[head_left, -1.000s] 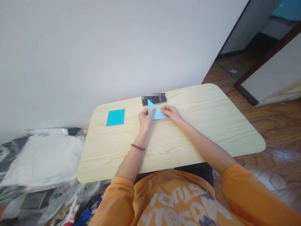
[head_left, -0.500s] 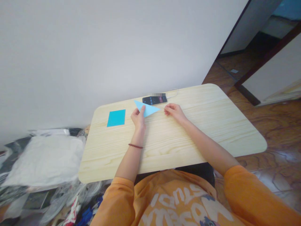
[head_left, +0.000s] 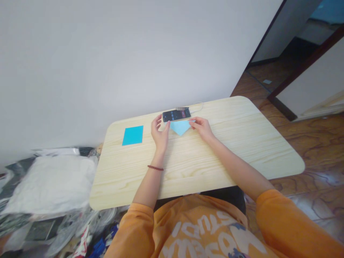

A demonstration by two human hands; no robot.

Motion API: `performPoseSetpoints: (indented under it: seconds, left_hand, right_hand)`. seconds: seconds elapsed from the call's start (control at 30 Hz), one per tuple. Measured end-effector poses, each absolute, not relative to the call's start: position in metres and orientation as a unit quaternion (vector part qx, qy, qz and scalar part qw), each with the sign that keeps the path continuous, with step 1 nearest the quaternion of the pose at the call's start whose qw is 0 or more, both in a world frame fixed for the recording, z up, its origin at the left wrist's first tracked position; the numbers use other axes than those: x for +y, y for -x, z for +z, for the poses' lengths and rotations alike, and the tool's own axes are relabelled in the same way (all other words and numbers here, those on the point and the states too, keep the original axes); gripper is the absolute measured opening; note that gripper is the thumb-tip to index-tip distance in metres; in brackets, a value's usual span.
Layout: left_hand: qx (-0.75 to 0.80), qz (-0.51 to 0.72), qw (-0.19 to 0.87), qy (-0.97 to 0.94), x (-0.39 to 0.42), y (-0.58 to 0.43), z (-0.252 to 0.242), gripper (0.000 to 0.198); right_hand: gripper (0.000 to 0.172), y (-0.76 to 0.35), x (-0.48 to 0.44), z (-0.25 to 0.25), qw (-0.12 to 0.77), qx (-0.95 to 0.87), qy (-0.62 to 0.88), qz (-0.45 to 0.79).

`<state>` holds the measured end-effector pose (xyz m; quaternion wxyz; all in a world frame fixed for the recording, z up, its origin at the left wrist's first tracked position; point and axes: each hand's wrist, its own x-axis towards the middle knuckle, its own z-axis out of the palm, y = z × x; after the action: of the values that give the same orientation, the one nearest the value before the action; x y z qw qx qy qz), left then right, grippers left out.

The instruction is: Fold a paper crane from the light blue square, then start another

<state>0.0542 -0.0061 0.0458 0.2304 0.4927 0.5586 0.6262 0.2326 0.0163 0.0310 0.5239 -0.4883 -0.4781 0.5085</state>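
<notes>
A pale blue paper folded into a triangle (head_left: 179,127) lies on the light wooden table (head_left: 231,143), its point facing me. My left hand (head_left: 159,133) pinches its left corner and my right hand (head_left: 201,128) pinches its right corner, both with fingers closed on the paper. A red bracelet circles my left wrist. A stack of blue square paper (head_left: 132,135) rests to the left, apart from both hands.
A black phone (head_left: 176,114) with a lit screen and a white cable lies just beyond the triangle, near the wall. White bags and clutter (head_left: 51,182) fill the floor left of the table. An open doorway is at the right.
The triangle was lifted and turned in my left hand, then set down with its point toward me. My right hand let go and took hold again at the right corner.
</notes>
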Motion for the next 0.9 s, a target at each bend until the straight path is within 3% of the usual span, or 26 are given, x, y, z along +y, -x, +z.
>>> performPoseSetpoints:
  seconds: [0.1,0.23,0.57,0.9]
  left_hand:
    - [0.563,0.517,0.137,-0.63,-0.01,-0.053,0.05,0.021]
    - [0.569,0.412,0.14,-0.697,-0.013,-0.059,0.048,0.009]
    - [0.592,0.399,0.197,-0.672,-0.003,-0.047,0.041,0.007]
    - [0.64,0.391,0.08,-0.657,-0.002,-0.021,0.045,0.005]
  right_hand:
    - [0.025,-0.23,0.013,0.033,0.502,-0.506,0.48,0.511]
    - [0.021,-0.228,0.01,0.032,0.485,-0.56,0.469,0.481]
    - [0.018,-0.238,0.02,0.024,0.514,-0.566,0.487,0.421]
    - [0.024,-0.252,0.029,0.027,0.531,-0.484,0.528,0.453]
